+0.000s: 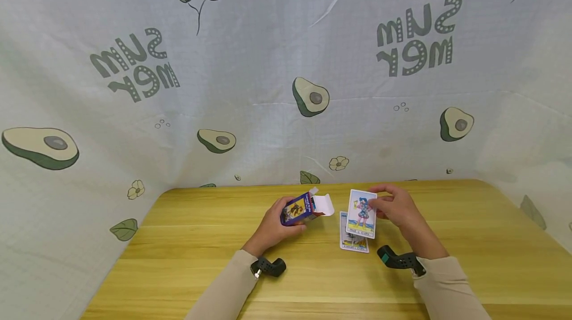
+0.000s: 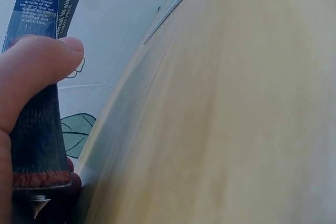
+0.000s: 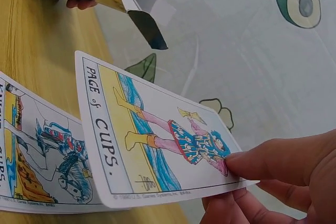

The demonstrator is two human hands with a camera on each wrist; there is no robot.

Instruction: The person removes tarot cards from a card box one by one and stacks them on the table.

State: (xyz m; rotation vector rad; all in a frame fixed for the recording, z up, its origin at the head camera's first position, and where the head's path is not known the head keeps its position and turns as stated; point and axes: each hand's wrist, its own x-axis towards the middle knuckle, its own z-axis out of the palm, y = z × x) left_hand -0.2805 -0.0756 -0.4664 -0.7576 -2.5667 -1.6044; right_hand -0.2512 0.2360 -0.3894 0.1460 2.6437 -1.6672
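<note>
My left hand [image 1: 273, 223] grips a blue card box [image 1: 296, 209] above the table, thumb along its near side. The box's white end flap [image 1: 324, 204] hangs open toward the right. Between thumb and fingers, my right hand [image 1: 396, 206] pinches a tarot card [image 1: 361, 213] by its edge; in the right wrist view this Page of Cups card [image 3: 163, 135] is tilted, picture side showing. Below it a Knight of Cups card [image 1: 354, 244] lies face up on the table, partly covered by the held card. Whether more cards lie beneath it, I cannot tell.
The wood-grain table [image 1: 178, 270] reaches back to a pale cloth [image 1: 259, 61] printed with avocados and mirrored lettering. A black camera mount is strapped to each wrist, one on the left [image 1: 270, 266] and one on the right [image 1: 399, 260].
</note>
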